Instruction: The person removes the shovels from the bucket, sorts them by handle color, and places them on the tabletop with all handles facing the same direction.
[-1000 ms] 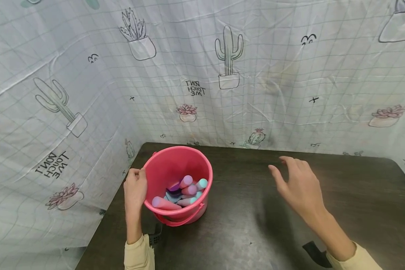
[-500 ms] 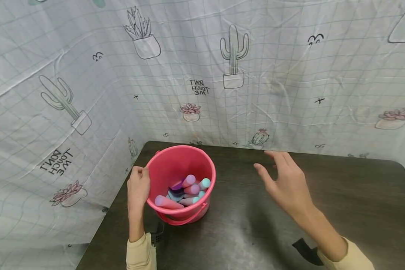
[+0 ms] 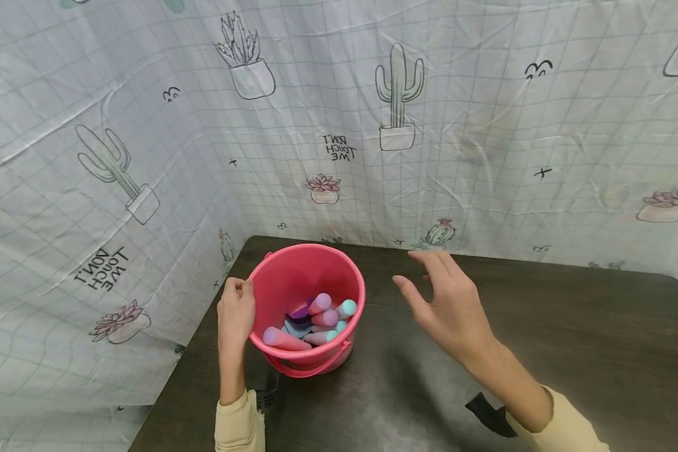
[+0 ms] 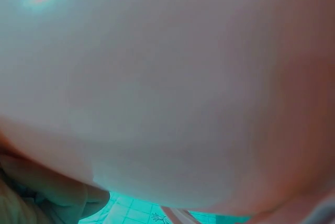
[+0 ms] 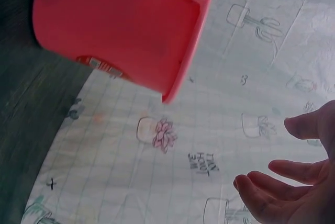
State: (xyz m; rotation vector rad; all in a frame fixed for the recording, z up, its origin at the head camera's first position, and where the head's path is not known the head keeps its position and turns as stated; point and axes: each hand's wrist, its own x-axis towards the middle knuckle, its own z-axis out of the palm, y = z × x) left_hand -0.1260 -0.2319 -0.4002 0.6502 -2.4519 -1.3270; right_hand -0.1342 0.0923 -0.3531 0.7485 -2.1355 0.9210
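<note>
The pink bucket (image 3: 294, 273) stands on the left part of the dark table (image 3: 570, 314), near the far edge, its mouth facing up toward me. Inside, several slim round-ended pieces lie jumbled: a pink one with a lilac end (image 3: 285, 339) leans low at the near side, two more lilac-ended pieces (image 3: 319, 304) lie near the middle, and turquoise-ended pieces (image 3: 347, 308) sit toward the right wall. Among them I note a purple item (image 3: 299, 314), partly covered, its shape unclear. The bail handle (image 3: 307, 373) hangs down against the outer wall on the near side, and a red label (image 5: 102, 66) shows on the bucket's wall in the right wrist view. The person's left hand (image 3: 236, 311) is at the left of the rim, fingers curled and grasping it; the left wrist view is mostly a blurred pale surface. The right hand (image 3: 452, 307) hangs in the air to the right of the bucket, apart from it, fingers released and gently bent, thumb standing away from them. Both forearms wear pale yellow sleeves (image 3: 559, 424). A white gridded sheet (image 3: 474, 157), printed with potted cacti and succulents, hangs behind the table and along its left side.
</note>
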